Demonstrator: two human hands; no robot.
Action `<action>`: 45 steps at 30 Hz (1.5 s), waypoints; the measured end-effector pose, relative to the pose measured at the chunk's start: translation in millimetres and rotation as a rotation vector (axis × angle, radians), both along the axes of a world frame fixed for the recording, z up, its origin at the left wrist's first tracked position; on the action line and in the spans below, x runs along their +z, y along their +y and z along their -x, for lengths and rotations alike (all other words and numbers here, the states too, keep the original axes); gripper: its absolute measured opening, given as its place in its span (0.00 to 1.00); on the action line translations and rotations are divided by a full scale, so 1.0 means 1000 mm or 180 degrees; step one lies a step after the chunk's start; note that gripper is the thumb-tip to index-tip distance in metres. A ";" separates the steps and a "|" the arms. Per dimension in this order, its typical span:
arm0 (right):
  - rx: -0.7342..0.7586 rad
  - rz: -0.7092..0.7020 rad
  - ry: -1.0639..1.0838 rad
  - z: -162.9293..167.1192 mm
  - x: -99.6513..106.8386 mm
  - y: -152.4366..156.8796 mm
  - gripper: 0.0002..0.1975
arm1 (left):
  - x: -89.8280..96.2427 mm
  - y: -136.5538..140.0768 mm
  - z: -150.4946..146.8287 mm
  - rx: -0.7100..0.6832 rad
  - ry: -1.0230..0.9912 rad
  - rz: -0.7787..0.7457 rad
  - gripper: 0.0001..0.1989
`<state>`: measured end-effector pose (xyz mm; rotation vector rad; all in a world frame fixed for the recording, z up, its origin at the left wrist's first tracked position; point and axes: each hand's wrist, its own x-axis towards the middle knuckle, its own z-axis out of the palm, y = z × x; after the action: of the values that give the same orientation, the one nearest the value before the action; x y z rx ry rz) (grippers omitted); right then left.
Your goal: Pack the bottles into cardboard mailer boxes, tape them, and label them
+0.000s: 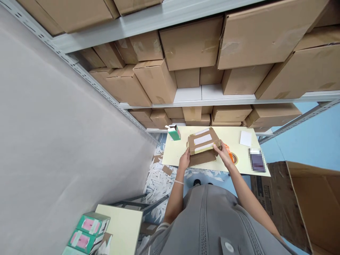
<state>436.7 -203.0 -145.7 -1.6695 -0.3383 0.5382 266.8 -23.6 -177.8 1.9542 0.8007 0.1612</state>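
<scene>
A flat brown cardboard box [212, 135] with white label strips is held tilted over the pale yellow table [170, 156]. My left hand [185, 159] grips its near left corner, fingers partly hidden behind the edge. At the opposite side, my right hand [223, 153] has its thumb on top of the box and its fingers round the right edge. A brown cardboard flap [203, 158] shows below the box's near side. Just beside my right hand lie an orange tape dispenser [227, 148] and a tape roll [234, 158], partly covered by that hand.
An opened green box [174, 133] stands at the table's back left. White paper [245, 138] and a blurred dark item [257, 161] lie to the right. Box-filled shelves [191, 102] rise behind. Paper strips [159, 180] litter the floor; a large carton [281, 205] stands right.
</scene>
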 end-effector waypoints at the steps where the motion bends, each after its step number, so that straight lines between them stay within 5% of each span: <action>1: 0.0053 0.0061 -0.0221 -0.001 0.001 -0.001 0.43 | 0.009 0.002 -0.002 0.0094 0.0078 -0.0122 0.27; 3: 0.0125 0.0246 -0.0670 -0.004 0.003 -0.002 0.45 | 0.027 0.008 -0.006 0.0219 0.0214 -0.0366 0.25; 8: -0.0115 0.0975 -0.1113 -0.011 0.009 -0.007 0.31 | 0.072 0.026 -0.017 0.0306 0.0451 -0.0954 0.18; 13: -0.0132 0.1385 -0.1108 -0.010 0.008 -0.006 0.29 | 0.091 0.038 -0.030 0.0061 0.0964 -0.1379 0.15; 21: -0.0193 0.1461 -0.0830 -0.007 -0.013 -0.010 0.29 | 0.079 0.039 -0.048 0.0362 0.1467 -0.1193 0.13; 27: -0.0199 0.1282 -0.0577 -0.002 -0.005 -0.013 0.36 | 0.060 0.035 -0.028 0.0658 0.0467 -0.0324 0.25; 32: 0.0120 0.1056 -0.0583 0.016 -0.004 -0.014 0.39 | 0.040 0.013 0.001 -0.0077 -0.0213 0.0344 0.35; 39: 0.0586 0.1176 -0.0877 0.015 -0.019 -0.017 0.42 | 0.030 0.017 0.017 -0.1279 -0.0450 0.0318 0.49; 45: 0.1250 0.1536 -0.0827 -0.015 -0.019 -0.035 0.42 | 0.027 0.038 0.011 -0.1578 -0.0354 0.0126 0.38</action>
<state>451.4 -238.2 -165.1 -2.1627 -0.7850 0.7346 256.1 14.3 -150.7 2.0248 0.2299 -0.0435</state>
